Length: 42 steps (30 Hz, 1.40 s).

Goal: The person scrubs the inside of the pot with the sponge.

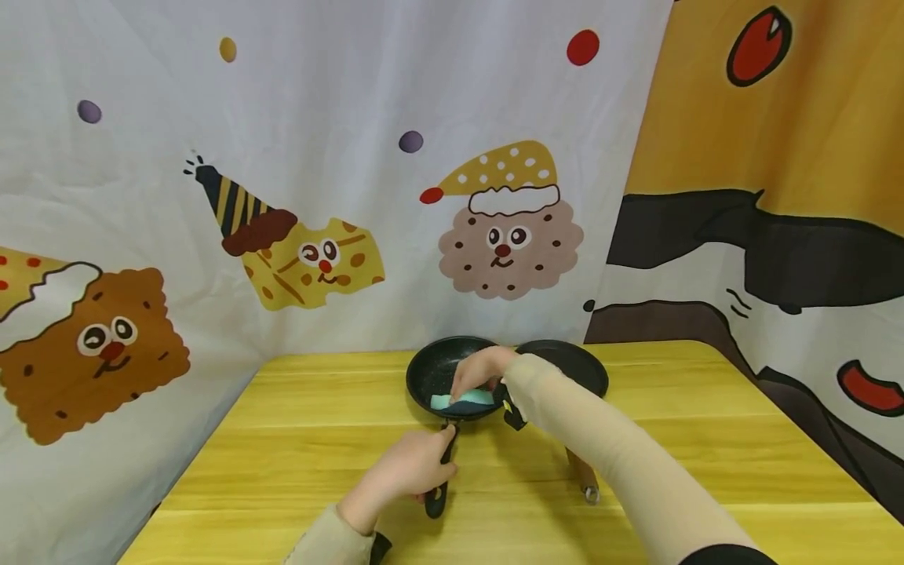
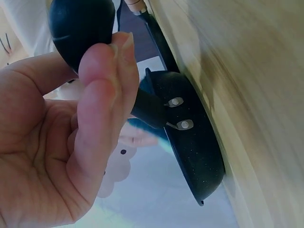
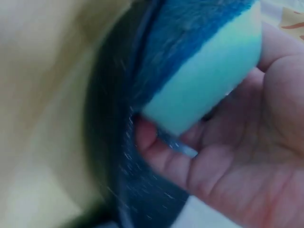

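A black speckled frying pan (image 1: 432,367) rests on the table, its black handle (image 1: 438,494) pointing toward me. My left hand (image 1: 413,463) grips that handle; the left wrist view shows the fingers (image 2: 102,90) curled round it. Over the pan, my right hand (image 1: 482,369) holds a sponge (image 1: 466,402) at the near inner side. In the right wrist view the sponge (image 3: 209,71) has a light turquoise foam layer and a dark blue scouring layer, which meets the pan's rim. Part of the pan's inside is hidden behind the right hand.
A second, flatter dark pan (image 1: 572,362) stands right of the first, with a brown handle (image 1: 583,475) partly under my right forearm. The yellow wood-grain table (image 1: 318,416) ends at a cartoon-printed curtain (image 1: 339,157).
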Available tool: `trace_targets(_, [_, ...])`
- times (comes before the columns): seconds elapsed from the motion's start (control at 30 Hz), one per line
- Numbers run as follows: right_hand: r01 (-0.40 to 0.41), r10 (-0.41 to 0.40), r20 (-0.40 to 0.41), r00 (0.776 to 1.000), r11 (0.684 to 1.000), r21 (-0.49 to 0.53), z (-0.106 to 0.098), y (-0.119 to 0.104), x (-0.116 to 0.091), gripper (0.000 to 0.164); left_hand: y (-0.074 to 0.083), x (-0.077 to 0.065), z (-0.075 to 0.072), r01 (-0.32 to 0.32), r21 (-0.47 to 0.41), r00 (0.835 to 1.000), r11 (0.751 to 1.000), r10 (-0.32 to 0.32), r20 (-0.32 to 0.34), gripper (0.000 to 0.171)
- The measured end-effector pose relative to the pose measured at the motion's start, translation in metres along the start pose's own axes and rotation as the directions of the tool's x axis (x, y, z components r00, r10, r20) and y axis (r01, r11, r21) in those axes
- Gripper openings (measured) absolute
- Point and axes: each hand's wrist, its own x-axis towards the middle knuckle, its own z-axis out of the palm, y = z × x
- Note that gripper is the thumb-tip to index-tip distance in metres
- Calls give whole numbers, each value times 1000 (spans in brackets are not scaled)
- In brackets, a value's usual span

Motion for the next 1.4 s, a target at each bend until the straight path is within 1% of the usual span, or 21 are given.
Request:
trace_targets(0.07, [62,-58,-50,997,994,86,5,1,2,32,-2,1,0,-4,-5,1000,1000,4,1,59])
trace_targets(0.17, [155,-130,-134,982,968,198,14,4,8,42,-4,2,-1,-11,3,1000,1000,11,2,58])
trace_targets(0.2, [184,-151,-159,976,957,222,18,5,10,45,-4,2,-1,-14,11,1000,1000,14,4,59])
trace_targets(0.27, [233,-184,-210,960,943,237,24,6,14,47,-4,2,-2,-22,21,1000,1000,22,6,59])
trace_targets(0.33, [268,-208,-267,941,939,215,30,7,21,48,-4,1,-2,-28,24,1000,999,28,8,59])
trace_targets(0.43, [296,-237,-327,915,944,145,34,4,28,47,-3,-1,-3,-25,-9,999,1000,26,19,60])
trace_targets(0.5, [302,-249,-347,904,947,110,34,2,32,47,-3,-2,-4,-23,-35,999,999,24,23,60])
trace_targets(0.57, [296,-250,-354,901,952,83,34,-2,34,47,-3,-2,-4,-24,-51,999,998,25,22,60])
trace_targets(0.6, [289,-247,-359,900,955,68,34,-3,35,47,-3,-2,-4,-27,-41,999,999,28,18,60])
trace_targets(0.7, [240,-230,-381,896,970,-22,38,-5,41,47,-2,-3,-4,-35,-8,999,999,35,17,60])
trace_targets(0.77, [184,-212,-395,894,977,-107,40,-5,44,46,-1,-3,-3,-39,10,999,999,39,18,60])
trace_targets(0.83, [121,-199,-412,889,971,-208,42,-6,46,46,0,-3,-2,-41,17,999,999,41,18,61])
trace_targets(0.93, [18,-172,-438,882,943,-333,41,-8,47,46,0,-3,0,-28,-8,999,1000,28,21,62])
trace_targets(1.03, [-68,-148,-467,872,907,-414,39,-11,48,46,0,-3,1,-20,-8,1000,1000,20,22,62])
trace_targets(1.13, [-141,-138,-500,855,866,-480,37,-13,49,47,1,-3,1,-30,16,999,999,29,19,62])
trace_targets(1.23, [-208,-153,-528,835,801,-561,36,-10,52,47,2,-3,1,-45,52,999,998,45,12,61])
trace_targets(1.33, [-277,-160,-550,820,730,-625,35,-6,56,49,4,-4,1,-43,66,999,997,42,13,61])
trace_targets(1.4, [-320,-146,-565,812,698,-641,34,-3,58,50,5,-3,1,-37,72,999,997,36,17,61])
